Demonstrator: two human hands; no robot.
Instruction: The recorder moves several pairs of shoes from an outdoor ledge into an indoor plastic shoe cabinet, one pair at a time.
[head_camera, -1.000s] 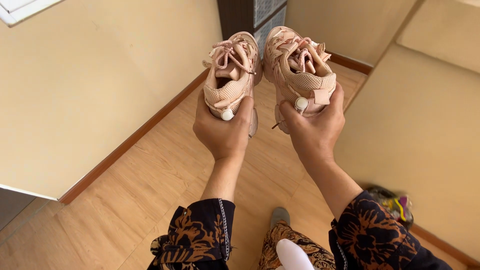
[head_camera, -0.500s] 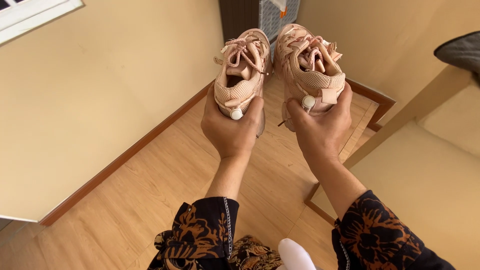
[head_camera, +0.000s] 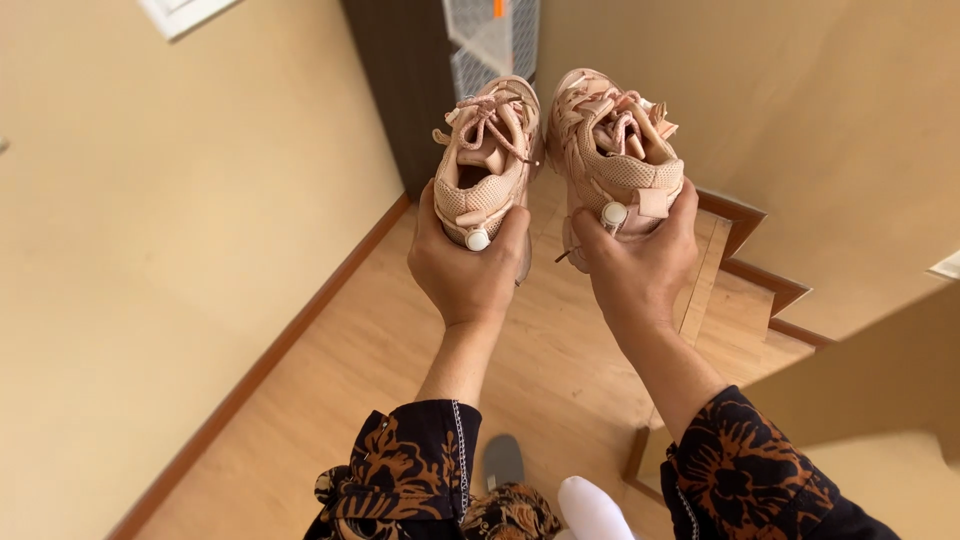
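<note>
- Plainly, the left hand (head_camera: 465, 270) is wrapped round the heel of a pink sneaker (head_camera: 488, 165), thumb and fingers closed on it, toe pointing toward the top of the frame.
- Right hand (head_camera: 640, 262) grips the heel of the second pink sneaker (head_camera: 615, 150) the same way; the two shoes sit side by side just above the middle of the frame, close but, as far as I can tell, not quite touching.
- Each shoe is held only at its back end, so the weight hangs forward of the fingers; a loosened grip could let a toe tip down and the shoe slide out.
- A loose lace end (head_camera: 562, 255) dangles below the right shoe near the thumb; it could catch on a finger or on the other shoe.
- To the right of the hands the wooden floor (head_camera: 330, 400) breaks into steps (head_camera: 740, 300) going down toward the right edge; a dropped shoe could tumble off the edge.
- With both hands full and raised, the shoes hide part of the floor ahead, and the feet at the bottom of the frame, one in a white sock (head_camera: 590, 510), stand near that edge, so a misstep looks possible.
- Walls (head_camera: 150, 250) close in at left and upper right, so a wide swing could knock a shoe.
</note>
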